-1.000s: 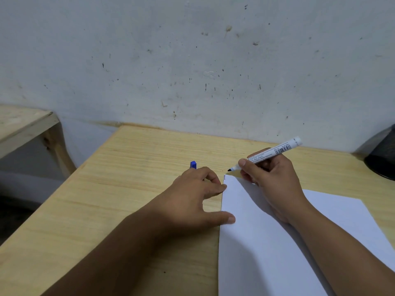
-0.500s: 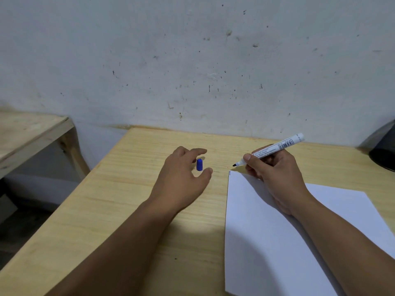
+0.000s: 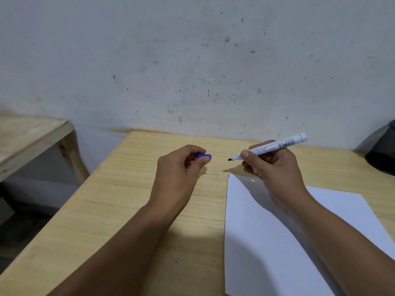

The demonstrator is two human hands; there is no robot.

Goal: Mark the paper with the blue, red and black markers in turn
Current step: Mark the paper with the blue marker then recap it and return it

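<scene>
Between thumb and forefinger of the left hand [image 3: 181, 167], a small blue cap [image 3: 204, 156] is pinched tight, held just above the wood. Over at three o'clock from it, the right hand [image 3: 271, 167] is wrapped round the white barrel of the blue marker [image 3: 275, 146], nib bared and pointing toward nine o'clock, hovering off the sheet and aimed at that cap. Cap and nib are near but apart.

Just below the nib, at six o'clock, lies the white paper [image 3: 267, 242], and there's a tiny dark tick right at its far left corner, so the blue mark looks made. By my reading, recapping is the step in hand, with red and black to come; neither of those markers is anywhere in view.

Paper is thin, smooth, flat, its corner crisp. Marker is a slick plastic cylinder with a printed label and barcode. Underneath, the table [image 3: 128, 210] is pale, straight-grained wood, and behind it stands a scuffed, speckled wall [image 3: 192, 60]
</scene>
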